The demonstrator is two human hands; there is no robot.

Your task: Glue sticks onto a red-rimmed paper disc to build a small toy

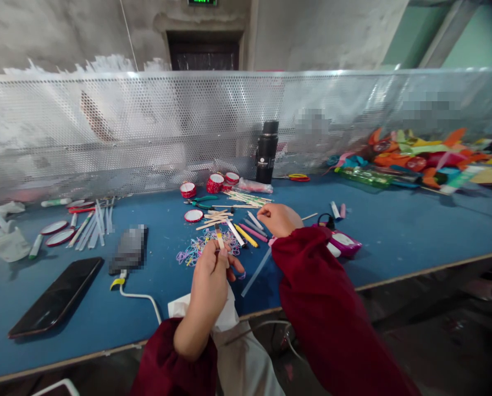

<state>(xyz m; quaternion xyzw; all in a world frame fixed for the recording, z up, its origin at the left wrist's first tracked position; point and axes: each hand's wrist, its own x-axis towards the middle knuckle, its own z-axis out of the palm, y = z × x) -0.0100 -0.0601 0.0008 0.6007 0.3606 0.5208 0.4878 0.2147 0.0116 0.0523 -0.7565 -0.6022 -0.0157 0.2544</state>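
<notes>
My left hand (pixel 210 278) is closed around a short flat craft stick (pixel 220 237), pale with a yellow band and a dark tip, held upright. A tangle of pastel rubber bands (pixel 187 254) lies just beyond it. My right hand (pixel 282 220) is over the table by the markers, its fingers curled together; what they hold, if anything, is hidden. Next to it lie a white marker (pixel 235 232), a yellow marker (pixel 246 235) and a pink marker (pixel 253 232). Several wooden sticks (pixel 246 198) are piled behind, and a clear glue stick (pixel 256 272) lies nearer me.
On the left are a black phone (pixel 58 297), a power bank (pixel 129 250) with a white cable, and several glue sticks (pixel 91 228). Red tape rolls (pixel 216 183), green-handled pliers (pixel 200 204) and a black bottle (pixel 266 154) stand farther back. A purple packet (pixel 345 243) lies right.
</notes>
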